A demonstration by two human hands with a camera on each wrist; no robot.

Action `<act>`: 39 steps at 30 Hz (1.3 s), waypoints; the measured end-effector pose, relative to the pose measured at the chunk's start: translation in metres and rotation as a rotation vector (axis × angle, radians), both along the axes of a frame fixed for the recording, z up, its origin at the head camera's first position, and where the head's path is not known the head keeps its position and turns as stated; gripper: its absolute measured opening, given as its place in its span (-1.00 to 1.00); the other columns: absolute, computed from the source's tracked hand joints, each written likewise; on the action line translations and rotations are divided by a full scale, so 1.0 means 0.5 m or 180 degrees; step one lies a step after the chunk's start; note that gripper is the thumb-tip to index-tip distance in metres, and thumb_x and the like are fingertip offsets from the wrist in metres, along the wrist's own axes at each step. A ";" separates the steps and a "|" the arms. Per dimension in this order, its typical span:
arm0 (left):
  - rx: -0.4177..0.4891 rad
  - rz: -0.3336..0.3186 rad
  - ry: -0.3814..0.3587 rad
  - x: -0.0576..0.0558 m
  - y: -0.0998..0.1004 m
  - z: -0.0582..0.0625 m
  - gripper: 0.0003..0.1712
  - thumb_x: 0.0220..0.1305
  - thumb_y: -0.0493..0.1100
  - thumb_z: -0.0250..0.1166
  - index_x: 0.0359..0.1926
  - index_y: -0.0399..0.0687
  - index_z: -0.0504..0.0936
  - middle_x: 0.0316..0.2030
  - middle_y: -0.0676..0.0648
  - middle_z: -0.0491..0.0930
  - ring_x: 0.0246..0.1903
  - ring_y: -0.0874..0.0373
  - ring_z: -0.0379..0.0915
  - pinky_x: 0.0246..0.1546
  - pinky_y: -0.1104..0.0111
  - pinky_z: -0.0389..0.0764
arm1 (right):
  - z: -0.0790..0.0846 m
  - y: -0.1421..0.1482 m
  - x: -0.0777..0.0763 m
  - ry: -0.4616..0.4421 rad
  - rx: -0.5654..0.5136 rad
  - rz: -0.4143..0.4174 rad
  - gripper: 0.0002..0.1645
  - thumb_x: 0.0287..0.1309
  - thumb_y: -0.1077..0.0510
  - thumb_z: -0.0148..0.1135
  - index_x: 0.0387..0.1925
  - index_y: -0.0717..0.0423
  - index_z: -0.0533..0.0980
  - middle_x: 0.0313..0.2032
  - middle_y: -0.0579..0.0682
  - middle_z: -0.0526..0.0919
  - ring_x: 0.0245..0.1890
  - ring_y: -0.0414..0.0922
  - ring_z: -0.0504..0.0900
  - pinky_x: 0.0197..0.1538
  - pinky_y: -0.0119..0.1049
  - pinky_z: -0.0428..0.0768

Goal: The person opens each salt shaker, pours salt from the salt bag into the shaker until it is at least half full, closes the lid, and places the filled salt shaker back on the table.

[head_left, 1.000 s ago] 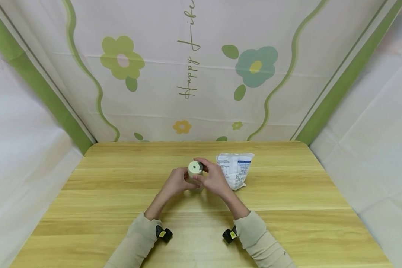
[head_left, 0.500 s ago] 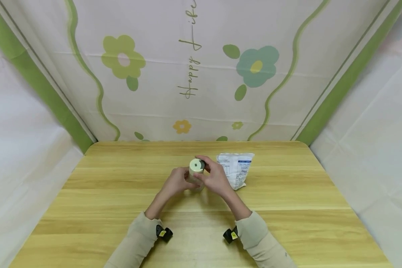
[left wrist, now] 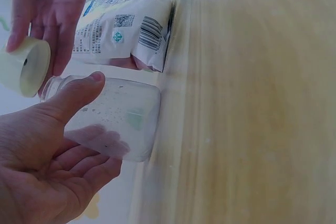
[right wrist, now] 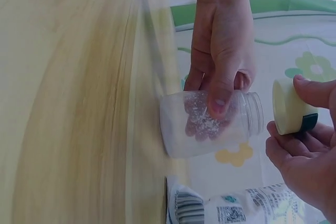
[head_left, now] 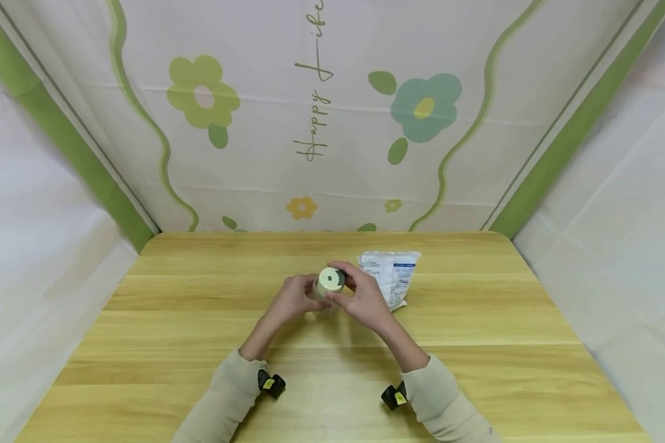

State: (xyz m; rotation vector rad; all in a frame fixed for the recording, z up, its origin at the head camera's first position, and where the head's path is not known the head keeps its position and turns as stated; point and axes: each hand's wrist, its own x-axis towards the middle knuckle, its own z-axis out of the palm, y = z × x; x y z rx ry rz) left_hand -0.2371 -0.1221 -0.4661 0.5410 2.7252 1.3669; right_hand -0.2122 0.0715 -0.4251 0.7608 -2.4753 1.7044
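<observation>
L hand (head_left: 292, 299) – grips jar (right wrist: 202, 136) | R hand (head_left: 364, 299) – lid (right wrist: 286, 107) | wood tbl (head_left: 510, 332) | floral bkdrp (head_left: 354, 166)

From the head view, I can't see the mouth of the jar (right wrist: 176, 127) behind the lid (head_left: 330, 280). The right grip (head_left: 362, 301) covers the bag (head_left: 394, 277) towards eight o'clock, and its small print is unreadable to me. The left wrist view crops the lid at nine o'clock; the right wrist view crops the bag at six.
</observation>
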 end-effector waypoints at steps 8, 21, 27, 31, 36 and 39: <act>-0.0034 -0.0001 -0.0032 0.000 -0.001 0.003 -0.44 -0.02 -0.25 0.56 0.07 -0.17 0.67 -0.06 -0.12 0.73 -0.02 -0.01 0.66 0.03 0.11 0.64 | -0.003 0.019 0.016 -0.0064 0.0193 0.0012 -0.39 0.05 0.23 0.49 0.17 0.10 0.49 0.08 0.08 0.64 0.10 0.04 0.67 0.10 -0.16 0.65; 0.0004 -0.0007 -0.0075 -0.003 -0.001 0.000 -0.33 -0.02 -0.16 0.59 0.15 -0.25 0.62 0.05 -0.22 0.68 0.06 -0.08 0.63 0.06 0.15 0.64 | -0.012 0.065 0.048 -0.0150 0.0526 0.0070 -0.41 0.04 0.23 0.50 0.12 0.02 0.50 0.03 0.04 0.67 0.05 0.01 0.68 0.08 -0.09 0.65; 0.0041 0.0063 -0.0127 -0.003 0.000 -0.001 -0.29 -0.02 -0.14 0.60 0.18 -0.26 0.60 0.09 -0.23 0.66 0.09 -0.10 0.62 0.09 0.13 0.62 | -0.021 0.082 0.056 -0.0264 0.0657 0.0178 -0.43 0.05 0.21 0.50 0.11 0.05 0.51 0.03 0.03 0.65 0.10 0.03 0.66 0.10 -0.15 0.64; -0.0005 0.0113 -0.0148 -0.003 0.000 -0.001 -0.30 -0.03 -0.13 0.61 0.17 -0.22 0.61 0.07 -0.19 0.68 0.08 -0.06 0.62 0.11 0.13 0.61 | -0.032 0.093 0.060 -0.0310 0.0706 0.0258 -0.42 0.04 0.20 0.51 0.11 0.07 0.50 0.05 0.05 0.64 0.11 0.04 0.65 0.12 -0.16 0.64; -0.0038 0.0142 -0.0166 -0.002 0.001 0.000 -0.29 -0.03 -0.13 0.61 0.17 -0.22 0.61 0.07 -0.18 0.68 0.09 -0.04 0.62 0.12 0.12 0.60 | -0.044 0.103 0.065 -0.0397 0.0754 0.0349 -0.42 -0.01 0.25 0.52 0.09 0.10 0.50 0.07 0.06 0.63 0.11 0.02 0.64 0.12 -0.18 0.63; -0.0031 0.0150 -0.0196 -0.001 0.001 0.001 -0.28 -0.03 -0.13 0.61 0.18 -0.23 0.60 0.08 -0.18 0.68 0.10 -0.05 0.61 0.13 0.12 0.59 | -0.050 0.107 0.068 -0.0388 0.0787 0.0395 -0.41 -0.04 0.30 0.53 0.07 0.14 0.51 0.07 0.09 0.62 0.10 0.03 0.63 0.12 -0.18 0.63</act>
